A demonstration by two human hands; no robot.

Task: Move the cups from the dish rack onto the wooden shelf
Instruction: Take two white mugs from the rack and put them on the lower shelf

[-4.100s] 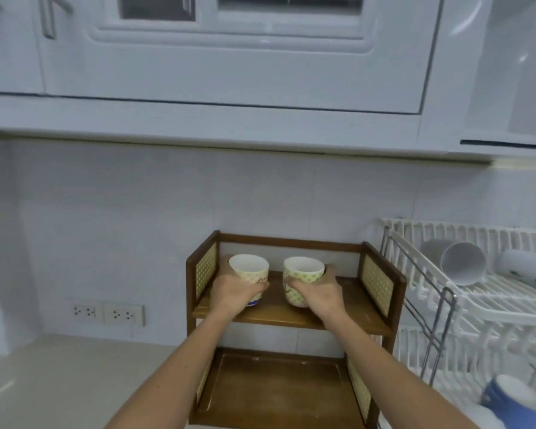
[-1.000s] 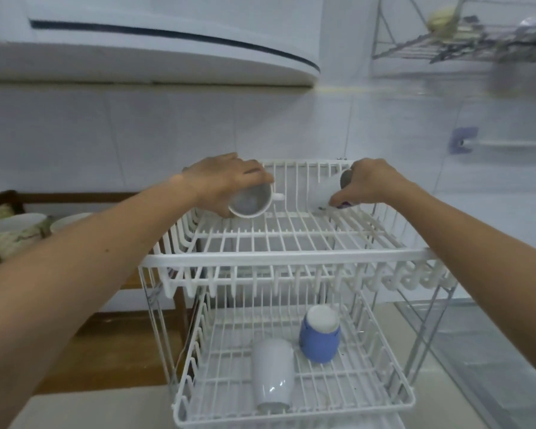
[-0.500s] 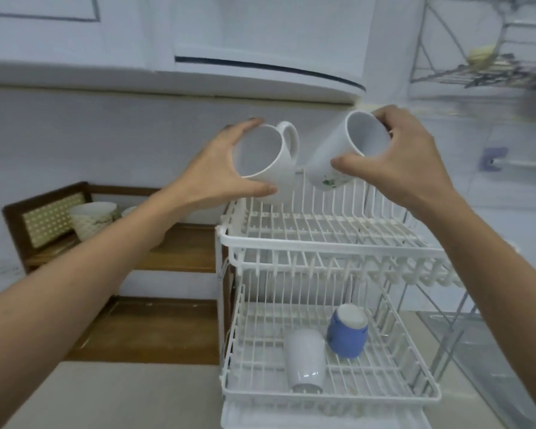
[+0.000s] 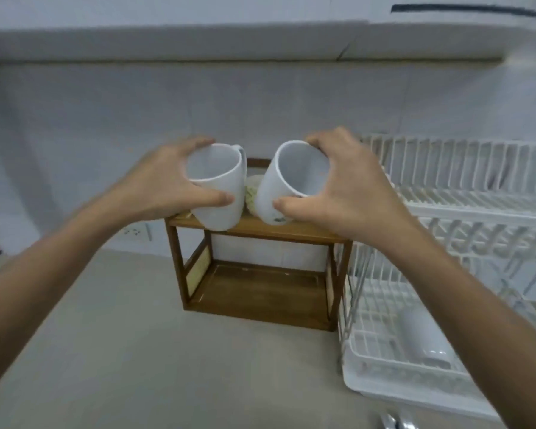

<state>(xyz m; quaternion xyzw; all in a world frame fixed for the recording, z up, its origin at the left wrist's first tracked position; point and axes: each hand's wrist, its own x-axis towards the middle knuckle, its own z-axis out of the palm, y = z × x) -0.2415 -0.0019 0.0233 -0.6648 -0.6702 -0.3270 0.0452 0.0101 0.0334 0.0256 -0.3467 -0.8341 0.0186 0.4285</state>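
Note:
My left hand [image 4: 164,187] grips a white mug [image 4: 220,193] with its handle turned away from me. A second white mug [image 4: 288,184], with a small print near its base, is held in my right hand [image 4: 350,193]. Both mugs hover, tilted with their mouths toward me, in front of the upper board of the wooden shelf [image 4: 260,230]. A patterned cup [image 4: 252,193] on that board shows between the two mugs. To the right stands the white dish rack [image 4: 477,212], with a white cup [image 4: 424,339] lying in its lower tier.
The wooden shelf's lower board [image 4: 260,289] is bare. A beige counter [image 4: 136,351] spreads in front. A wall socket [image 4: 133,232] sits left of the shelf. White cabinets overhang above. A metal tap tip [image 4: 396,421] shows at the bottom edge.
Both hands lifted the two white mugs out of the rack's top tier and carried them left to the wooden shelf. My view swung left with them.

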